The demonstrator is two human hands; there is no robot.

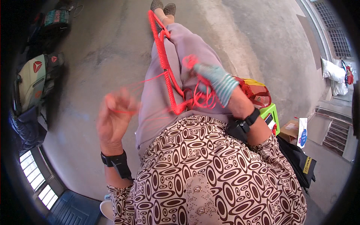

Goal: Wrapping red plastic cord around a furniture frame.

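A long, narrow red loop (162, 52), closely wrapped in red cord, lies lengthwise over my lap and legs. My left hand (118, 112), bare and blurred by motion, is off to its left with curled fingers and a thin red strand (147, 80) running from it to the loop. On the other side, my right hand (215, 80) wears a blue-and-white striped glove and closes on a bunch of red cord (190, 61). Loose coils of the cord (204, 98) hang below that hand, over my lap. The right fingertips are partly hidden.
Beside my right hip stands a green stool (269, 112) with a red and yellow bag (260, 93) by it. A cardboard box (290, 128) and a black bag (300, 159) are at the right. Parked scooters (35, 78) line the left; a dark blue chair (75, 208) is lower left.
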